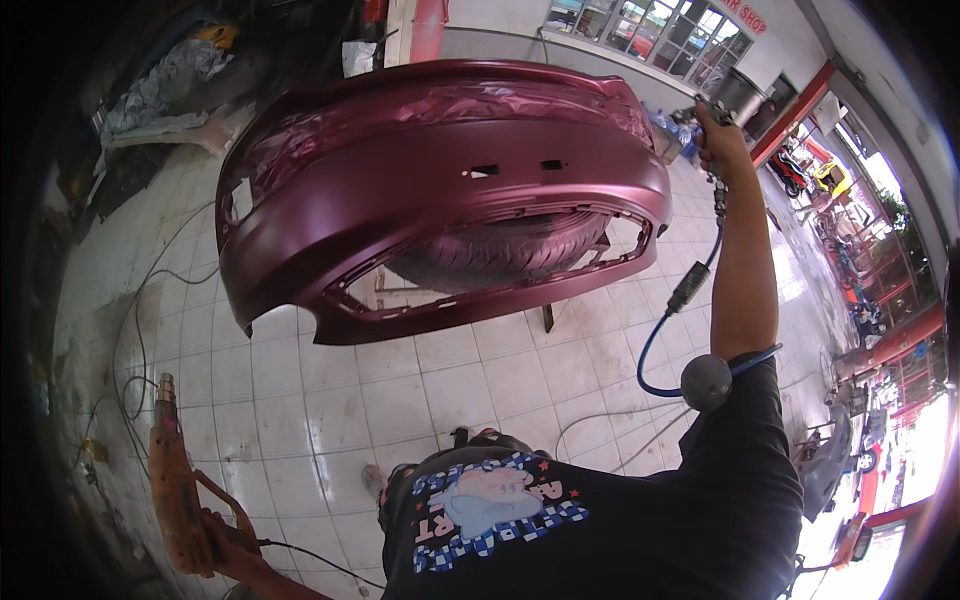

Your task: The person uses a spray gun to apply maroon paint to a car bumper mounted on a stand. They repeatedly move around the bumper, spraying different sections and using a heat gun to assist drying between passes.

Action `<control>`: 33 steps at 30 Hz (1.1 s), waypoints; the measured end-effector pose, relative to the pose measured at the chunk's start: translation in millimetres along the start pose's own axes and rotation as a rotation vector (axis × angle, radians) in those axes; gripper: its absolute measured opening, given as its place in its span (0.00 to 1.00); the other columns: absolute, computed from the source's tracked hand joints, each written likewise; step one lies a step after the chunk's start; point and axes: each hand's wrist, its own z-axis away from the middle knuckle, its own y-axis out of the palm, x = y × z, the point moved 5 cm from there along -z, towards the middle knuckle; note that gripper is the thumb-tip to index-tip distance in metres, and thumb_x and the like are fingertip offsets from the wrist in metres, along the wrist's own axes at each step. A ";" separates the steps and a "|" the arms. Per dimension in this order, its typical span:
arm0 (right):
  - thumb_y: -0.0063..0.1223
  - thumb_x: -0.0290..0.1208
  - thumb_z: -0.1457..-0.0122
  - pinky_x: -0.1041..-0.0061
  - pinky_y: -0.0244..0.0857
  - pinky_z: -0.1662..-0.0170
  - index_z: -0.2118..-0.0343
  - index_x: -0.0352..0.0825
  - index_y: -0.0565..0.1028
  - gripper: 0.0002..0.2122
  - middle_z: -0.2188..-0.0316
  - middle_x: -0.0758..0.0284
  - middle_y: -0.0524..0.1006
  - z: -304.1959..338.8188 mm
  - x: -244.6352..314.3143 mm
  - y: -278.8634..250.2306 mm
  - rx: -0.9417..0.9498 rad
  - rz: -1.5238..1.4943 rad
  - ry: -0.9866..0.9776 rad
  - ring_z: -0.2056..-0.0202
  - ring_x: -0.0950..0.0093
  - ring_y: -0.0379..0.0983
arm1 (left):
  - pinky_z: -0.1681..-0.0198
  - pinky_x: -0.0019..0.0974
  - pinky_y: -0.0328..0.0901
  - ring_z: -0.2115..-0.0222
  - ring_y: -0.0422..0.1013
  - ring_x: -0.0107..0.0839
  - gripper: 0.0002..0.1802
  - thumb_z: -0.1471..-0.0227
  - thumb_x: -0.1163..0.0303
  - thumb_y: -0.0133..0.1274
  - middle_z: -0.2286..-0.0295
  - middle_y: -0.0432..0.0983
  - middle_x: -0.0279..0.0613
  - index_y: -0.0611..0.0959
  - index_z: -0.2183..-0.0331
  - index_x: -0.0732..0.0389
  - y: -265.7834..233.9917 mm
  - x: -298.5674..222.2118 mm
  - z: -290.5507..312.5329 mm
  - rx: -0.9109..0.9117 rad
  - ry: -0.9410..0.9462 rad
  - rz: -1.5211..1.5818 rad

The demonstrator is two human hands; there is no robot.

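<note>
A dark red car bumper [420, 205] lies across a support in front of me, a tire [500, 255] showing through its lower opening. Past its right end, my right hand [722, 145] is raised, fingers wrapped round a spray gun [714, 112]. From the gun's lower end a blue air hose [643, 350] with a dark inline fitting [688, 288] loops down beside my forearm. At lower left my left hand [225, 545] grips an orange heat gun [178, 490] by its handle, nozzle pointing up and away, well apart from the bumper.
A grey ball-shaped thing [706, 383] sits by the hose near my right elbow. Cables [135, 330] trail over the white tiled floor [400, 400] at left. Crumpled plastic sheeting [175, 85] lies at far left. A windowed wall [650, 45] stands behind; vehicles are parked at right.
</note>
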 end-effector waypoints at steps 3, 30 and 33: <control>0.59 0.52 0.38 0.73 0.57 0.86 0.59 0.36 0.73 0.21 0.83 0.71 0.69 -52.9 -38.7 -45.0 -0.113 0.038 -0.018 0.87 0.79 0.62 | 0.51 0.37 0.69 0.59 0.72 0.32 0.15 0.39 0.68 0.57 0.61 0.76 0.43 0.80 0.56 0.71 20.2 -14.4 19.0 -0.007 0.007 -0.002; 0.57 0.52 0.36 0.75 0.60 0.85 0.63 0.40 0.70 0.18 0.79 0.72 0.69 91.8 93.7 269.6 0.418 -0.367 -0.043 0.86 0.81 0.61 | 0.48 0.39 0.62 0.55 0.70 0.33 0.20 0.44 0.63 0.60 0.60 0.76 0.38 0.80 0.54 0.65 12.5 -31.8 49.7 0.251 -0.036 0.081; 0.57 0.51 0.36 0.75 0.61 0.85 0.62 0.39 0.70 0.18 0.79 0.71 0.69 128.1 123.0 312.7 0.494 -0.367 -0.069 0.85 0.81 0.62 | 0.51 0.39 0.65 0.58 0.73 0.34 0.18 0.45 0.67 0.60 0.62 0.78 0.39 0.80 0.54 0.66 14.6 -29.8 33.9 0.267 -0.087 0.027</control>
